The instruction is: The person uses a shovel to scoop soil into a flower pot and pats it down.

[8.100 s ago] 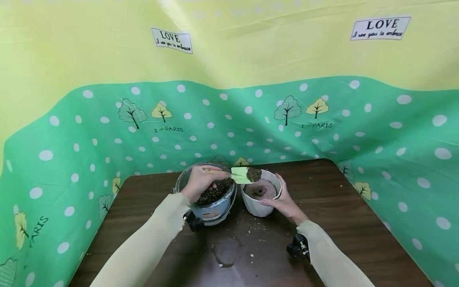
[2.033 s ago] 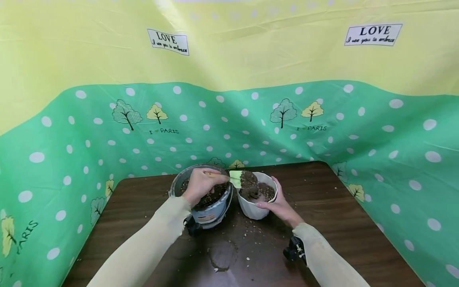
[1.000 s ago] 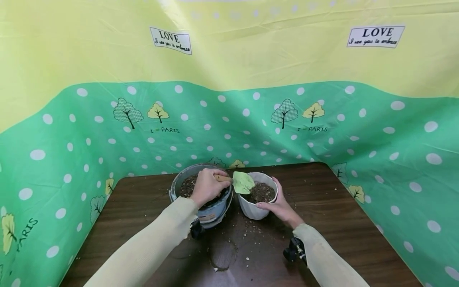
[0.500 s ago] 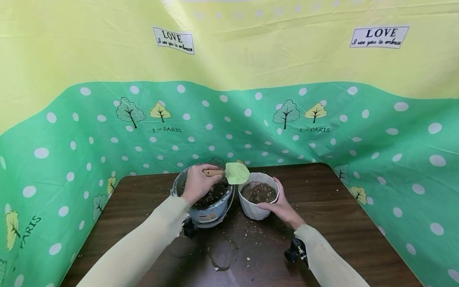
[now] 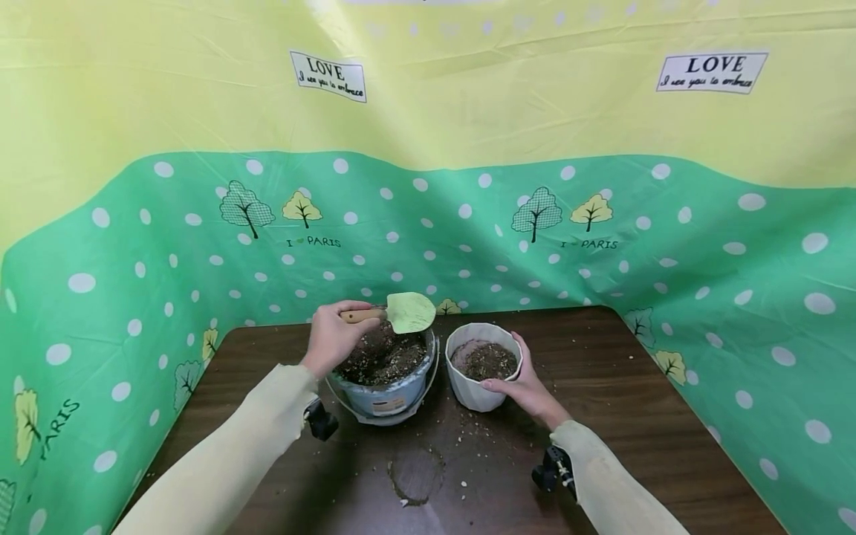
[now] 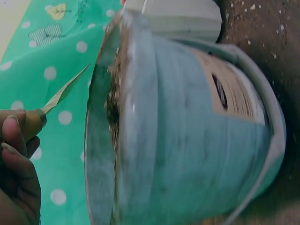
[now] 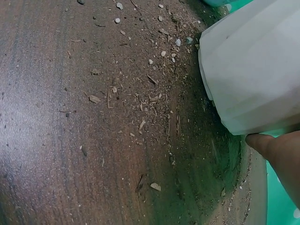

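Note:
My left hand (image 5: 333, 334) grips the wooden handle of a small garden trowel (image 5: 410, 312) with a pale green blade. It holds the trowel over the blue-grey bucket (image 5: 388, 402), and the blade looks free of soil. Dark potting soil (image 5: 384, 357) fills much of the bucket. My right hand (image 5: 528, 383) holds the right side of a white faceted flowerpot (image 5: 476, 394), thumb at the near rim and fingers round the far side. Soil (image 5: 490, 361) covers most of the pot's inside. In the left wrist view the bucket's wall (image 6: 187, 131) shows a label.
Crumbs of soil and pale pebbles (image 7: 154, 96) lie on the dark wooden table (image 5: 635, 416) in front of the pot. A ring of dirt (image 5: 414, 475) marks the table nearer the person. A green and yellow printed cloth (image 5: 401, 223) hangs behind and at the sides.
The left hand tipped the trowel's soil into the white pot, then moved the trowel back left over the bucket. The pot's soil has increased. The right hand stays on the pot.

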`<state>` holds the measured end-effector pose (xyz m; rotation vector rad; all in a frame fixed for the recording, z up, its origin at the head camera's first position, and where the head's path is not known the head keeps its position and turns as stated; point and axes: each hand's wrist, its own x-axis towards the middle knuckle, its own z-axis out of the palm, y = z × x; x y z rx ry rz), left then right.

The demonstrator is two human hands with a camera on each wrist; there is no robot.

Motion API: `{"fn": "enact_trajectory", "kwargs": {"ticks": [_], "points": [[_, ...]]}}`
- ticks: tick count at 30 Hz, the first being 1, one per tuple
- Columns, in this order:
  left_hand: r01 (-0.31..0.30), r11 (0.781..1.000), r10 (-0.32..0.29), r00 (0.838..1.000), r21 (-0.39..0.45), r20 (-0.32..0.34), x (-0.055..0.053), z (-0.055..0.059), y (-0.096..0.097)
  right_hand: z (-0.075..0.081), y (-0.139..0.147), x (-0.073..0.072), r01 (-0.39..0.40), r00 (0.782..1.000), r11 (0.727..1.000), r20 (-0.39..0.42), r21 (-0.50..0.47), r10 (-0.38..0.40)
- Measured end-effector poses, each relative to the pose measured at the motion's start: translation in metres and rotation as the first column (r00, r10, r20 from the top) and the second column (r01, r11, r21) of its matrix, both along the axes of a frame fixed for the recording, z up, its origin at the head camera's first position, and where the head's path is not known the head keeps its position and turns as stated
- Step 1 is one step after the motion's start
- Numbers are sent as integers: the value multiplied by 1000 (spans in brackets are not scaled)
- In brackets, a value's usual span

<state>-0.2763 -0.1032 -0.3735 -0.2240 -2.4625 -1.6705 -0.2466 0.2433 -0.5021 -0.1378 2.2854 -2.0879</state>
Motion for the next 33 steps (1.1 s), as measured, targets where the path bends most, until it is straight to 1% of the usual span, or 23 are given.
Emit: {"fn": "enact_trajectory", "kwargs": {"ticks": [3, 7, 10, 13, 16, 20, 23, 26, 27, 30, 33], "points": [[-16, 1000, 16, 1000, -11, 6, -1, -1, -14, 1, 0, 0, 1, 1000, 1000, -1, 0, -1], [-42, 998, 42, 999, -50, -1, -1, 0, -36, 1, -1, -1, 2, 1000, 1000, 8, 1, -2], [-36, 996, 36, 999, -79, -1, 1, 2, -51, 1, -1, -2, 0, 1000, 1000, 10, 2, 0], [-7, 994, 8, 1000, -113, 3, 1, 6, -64, 1, -1, -2, 3, 1000, 1000, 14, 4, -3], [4, 986, -5, 1000, -169, -3, 1, 10, -73, 2, 0, -1, 4, 1000, 1000, 17, 19, -4], [-3, 974, 4, 1000, -225, 3, 1, 12, -81, 4, 4, -1, 20, 1000, 997, -8, 80, -19], [0, 969, 7, 1000, -248, 25, 2, 9, -85, 6, 9, -1, 37, 999, 988, -33, 150, -32], [29, 966, -13, 998, -255, 65, 4, 5, -87, 8, 18, 0, 38, 998, 979, -46, 199, -29], [41, 968, -21, 996, -246, 81, 4, 4, -87, 9, 22, 1, 38, 998, 977, -51, 209, -28], [69, 978, -44, 991, -196, 128, 5, 0, -87, 12, 37, 3, 40, 998, 972, -63, 230, -26], [86, 986, -64, 986, -143, 156, 5, -4, -87, 16, 52, 5, 43, 998, 968, -65, 245, -28]]}}
